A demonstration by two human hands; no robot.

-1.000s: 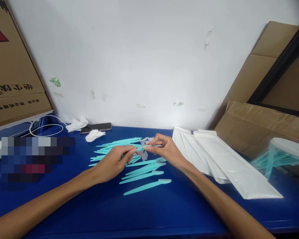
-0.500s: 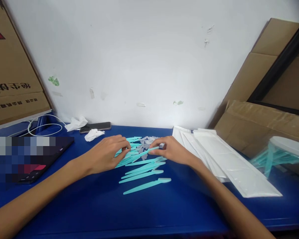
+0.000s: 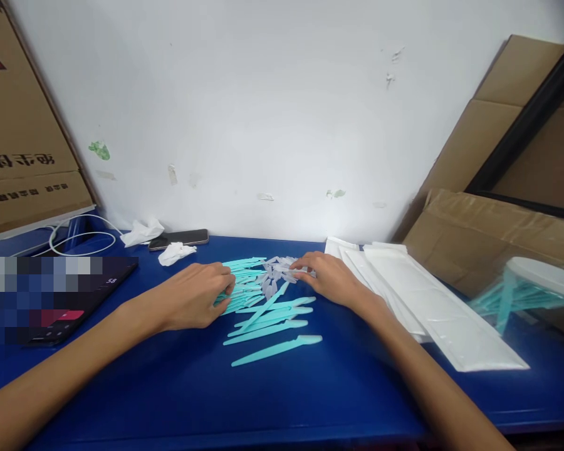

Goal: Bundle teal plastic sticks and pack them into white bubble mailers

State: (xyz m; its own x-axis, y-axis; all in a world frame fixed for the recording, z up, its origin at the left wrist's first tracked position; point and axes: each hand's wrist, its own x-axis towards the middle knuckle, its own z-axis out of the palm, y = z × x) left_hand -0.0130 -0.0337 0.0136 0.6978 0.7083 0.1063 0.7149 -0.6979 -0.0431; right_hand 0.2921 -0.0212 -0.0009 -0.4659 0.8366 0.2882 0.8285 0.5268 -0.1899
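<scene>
Several teal eyebrow razors (image 3: 276, 352) lie on the blue table, some in a dense pile and some in a loose row towards me. One razor (image 3: 264, 309) lies slantwise across others in the row. My left hand (image 3: 198, 294) rests at the left side of the pile, fingers curled over the handle ends; what they hold, if anything, is hidden. Beyond the row is a heap of small translucent blade caps (image 3: 273, 274). At the heap's right edge my right hand (image 3: 331, 277) reaches in, thumb and fingers a little apart around the caps.
White padded envelopes (image 3: 439, 300) are stacked to the right, beside a clear tub (image 3: 540, 291) of teal razors. On the left are a dark tablet-like screen (image 3: 98, 297), a phone (image 3: 181, 238), crumpled tissues (image 3: 176, 253) and a white cable (image 3: 82, 235). Cardboard (image 3: 493, 235) leans at right.
My right hand has let go of a razor, now slantwise on the row, and moved up and right to the caps. My left hand has shifted slightly left.
</scene>
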